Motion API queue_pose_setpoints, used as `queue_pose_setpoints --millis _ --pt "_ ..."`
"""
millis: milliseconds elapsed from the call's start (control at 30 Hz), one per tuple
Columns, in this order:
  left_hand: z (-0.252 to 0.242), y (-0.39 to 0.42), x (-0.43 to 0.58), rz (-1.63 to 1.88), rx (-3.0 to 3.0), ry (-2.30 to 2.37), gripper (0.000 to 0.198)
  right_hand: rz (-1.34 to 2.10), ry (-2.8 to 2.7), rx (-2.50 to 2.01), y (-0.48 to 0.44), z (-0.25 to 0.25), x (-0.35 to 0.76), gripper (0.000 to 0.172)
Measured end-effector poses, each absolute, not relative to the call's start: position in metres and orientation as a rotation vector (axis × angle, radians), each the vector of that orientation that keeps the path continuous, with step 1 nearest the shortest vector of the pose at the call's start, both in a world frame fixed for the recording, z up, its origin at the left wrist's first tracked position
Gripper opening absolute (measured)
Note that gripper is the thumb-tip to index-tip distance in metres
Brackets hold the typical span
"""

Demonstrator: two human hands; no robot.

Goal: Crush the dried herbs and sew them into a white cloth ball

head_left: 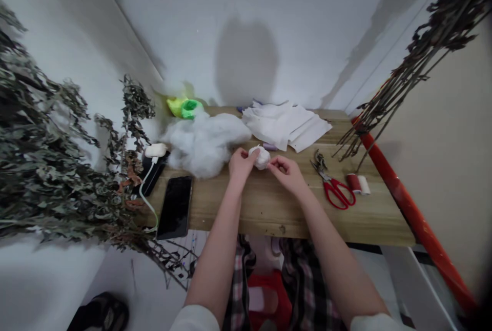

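My left hand (pixel 241 163) is closed on a small, rounded white cloth ball (pixel 260 158), thumb resting on its upper side. At the ball's lower right edge, the thumb and fingertips of my right hand (pixel 285 171) are pinched together. What lies in that pinch is too small to make out. Just behind the ball is a purple thread spool (pixel 269 146), partly covered. Fluffy white stuffing (pixel 203 141) is heaped left of my left hand. White cloth pieces (pixel 286 123) lie stacked beyond my hands.
Red-handled scissors (pixel 337 191) lie right of my hands, beside red thread (pixel 353 183) and white thread (pixel 364 185). A phone (pixel 175 208) and a white charger (pixel 156 150) with its cable lie left. Dried branches (pixel 57 167) overhang the left side; others (pixel 400 90) lean at the right.
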State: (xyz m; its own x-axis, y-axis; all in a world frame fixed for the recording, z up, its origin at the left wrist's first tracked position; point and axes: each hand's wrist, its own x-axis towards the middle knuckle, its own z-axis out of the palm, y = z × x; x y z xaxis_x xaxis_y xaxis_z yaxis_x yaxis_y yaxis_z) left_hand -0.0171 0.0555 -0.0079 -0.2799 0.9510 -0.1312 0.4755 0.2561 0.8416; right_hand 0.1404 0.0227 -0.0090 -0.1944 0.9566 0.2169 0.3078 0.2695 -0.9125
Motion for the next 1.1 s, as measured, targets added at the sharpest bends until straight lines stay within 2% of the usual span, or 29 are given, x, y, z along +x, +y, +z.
queue_pose_setpoints --millis 767,1100 --pt "-0.018 0.06 -0.013 1.287 1.05 1.577 0.042 0.982 -1.806 -1.218 0.024 -0.028 0.133 0.019" --pt "0.005 0.052 -0.012 1.173 0.774 1.447 0.044 1.011 -1.811 -1.286 0.028 -0.034 0.136 0.024"
